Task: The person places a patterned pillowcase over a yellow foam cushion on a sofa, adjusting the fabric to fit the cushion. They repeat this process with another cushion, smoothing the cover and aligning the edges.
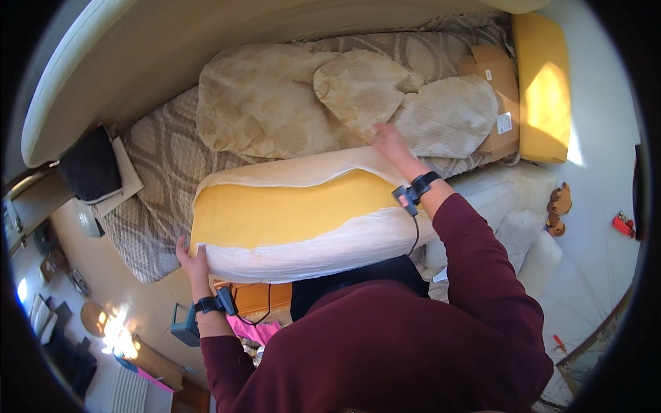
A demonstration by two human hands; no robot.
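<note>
A long yellow foam cushion (268, 209) lies before me, partly inside a white fabric cover (310, 258) whose opening runs lengthwise along the top. The far flap of that cover rests over the foam's far edge. At the near left corner, my left hand (193, 260) grips the cushion and its cover, thumb on the upper side. My right hand (392, 147) is over the far right edge of the cover, fingers blurred; its grip cannot be made out. Just beyond it lie stained beige cushion covers (268, 103), spread flat and wrinkled on a quilted bedspread (160, 134).
A cardboard box (501, 103) with labels lies at the bed's right end, beside a second yellow foam block (545, 88). Clear plastic wrapping (521, 227) sits to my right, near a brown plush toy (559, 201). A dark pillow (92, 168) is at the left.
</note>
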